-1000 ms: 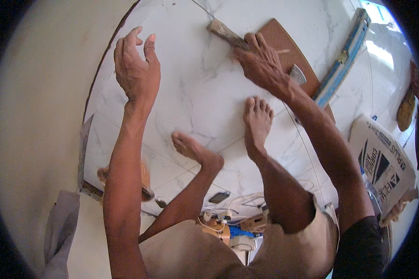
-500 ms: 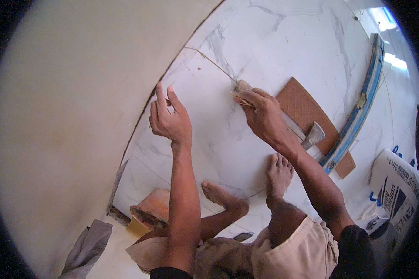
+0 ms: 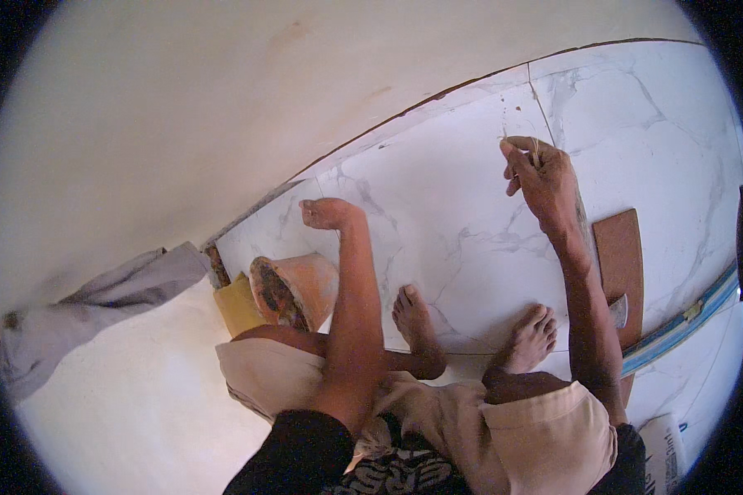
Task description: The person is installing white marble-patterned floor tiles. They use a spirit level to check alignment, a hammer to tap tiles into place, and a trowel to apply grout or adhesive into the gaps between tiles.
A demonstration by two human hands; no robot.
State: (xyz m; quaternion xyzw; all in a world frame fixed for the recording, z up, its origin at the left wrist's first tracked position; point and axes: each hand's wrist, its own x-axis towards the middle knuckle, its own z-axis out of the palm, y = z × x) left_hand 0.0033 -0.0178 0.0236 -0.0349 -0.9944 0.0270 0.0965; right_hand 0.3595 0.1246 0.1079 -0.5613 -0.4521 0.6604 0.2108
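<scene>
Far left, grey cloth (image 3: 99,309) against the pale wall (image 3: 248,99), its outer end lost in the dark lens rim; then a yellow block (image 3: 239,305), partly covered by the orange bucket (image 3: 309,276), which lies tipped, mouth toward the lower left, lower part behind the knee, contents too dark to identify; left hand (image 3: 328,214) above the bucket, fingers curled in, palm turned away, can't tell if anything is in it; left foot (image 3: 414,320) and right foot (image 3: 532,337) bare on the white tile floor (image 3: 437,214); right hand (image 3: 545,177) near the tile joint, thumb and fingers pinching a thin pale strand (image 3: 536,150), ends too fine to trace; wooden handle (image 3: 587,231) just beside the right wrist, mostly under the forearm; brown board (image 3: 619,247) next to it; metal blade (image 3: 619,312) over the board, partly behind the arm, join to handle hidden; white bag (image 3: 660,450) cut by sleeve and rim; blue bar (image 3: 685,320) crosses the board, far end fading into the rim
</scene>
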